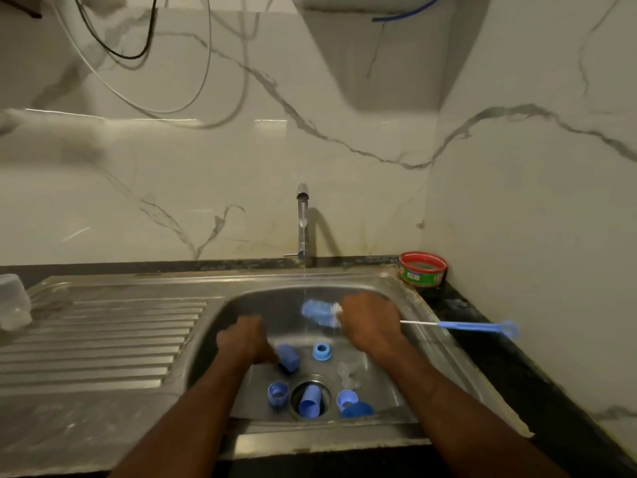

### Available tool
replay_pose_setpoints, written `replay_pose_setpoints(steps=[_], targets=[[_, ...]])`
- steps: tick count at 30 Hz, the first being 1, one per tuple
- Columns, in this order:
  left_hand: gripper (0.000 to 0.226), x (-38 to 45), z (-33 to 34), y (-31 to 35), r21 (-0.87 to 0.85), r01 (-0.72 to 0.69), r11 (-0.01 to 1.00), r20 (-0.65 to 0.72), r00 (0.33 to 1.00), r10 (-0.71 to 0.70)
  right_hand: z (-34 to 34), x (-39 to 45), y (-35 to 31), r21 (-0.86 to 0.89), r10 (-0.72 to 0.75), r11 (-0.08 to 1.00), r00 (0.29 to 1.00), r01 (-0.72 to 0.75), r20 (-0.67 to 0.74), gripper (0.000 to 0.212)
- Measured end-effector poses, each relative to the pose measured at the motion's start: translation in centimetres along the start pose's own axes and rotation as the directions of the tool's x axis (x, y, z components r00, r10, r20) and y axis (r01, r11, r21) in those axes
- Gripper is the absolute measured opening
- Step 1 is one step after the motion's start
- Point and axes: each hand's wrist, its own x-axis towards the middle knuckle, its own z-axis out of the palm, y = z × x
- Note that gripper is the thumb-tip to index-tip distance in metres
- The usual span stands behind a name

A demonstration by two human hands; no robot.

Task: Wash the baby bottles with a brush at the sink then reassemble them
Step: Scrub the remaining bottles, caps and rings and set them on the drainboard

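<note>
My right hand grips the blue bottle brush just behind its bristle head, which sits under the running water. The brush's wire and blue handle stick out to the right over the counter. My left hand is low in the sink basin, blurred, with its fingertips at a blue cap; whether it holds the cap is unclear. Loose in the basin lie a blue ring, clear teats and several other blue parts, one of them in the drain.
The tap stands behind the basin with water flowing. A clear bottle sits at the far left of the ribbed drainboard. A red and green tub stands in the back right corner on the dark counter.
</note>
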Motion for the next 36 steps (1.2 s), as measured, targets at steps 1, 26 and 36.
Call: replay_pose_setpoints(steps=[1,26,36], targets=[[0.047,0.0,0.3,0.1,0.032,0.033,0.999,0.066,0.997,-0.035,0.0,-0.1,0.2,0.021,0.005,1.0,0.999,-0.006,0.048,0.029],[0.038,-5.7,-8.7,-8.1,-0.092,-0.071,0.993,-0.356,0.934,0.034,-2.9,-1.9,-7.7,0.286,-0.085,0.954,0.996,0.086,-0.016,0.039],[0.048,-10.8,-17.3,-26.8,0.15,0.3,0.942,-0.364,0.903,-0.229,-6.0,-2.0,-28.0,0.392,-0.375,0.847,0.926,0.359,-0.036,0.034]])
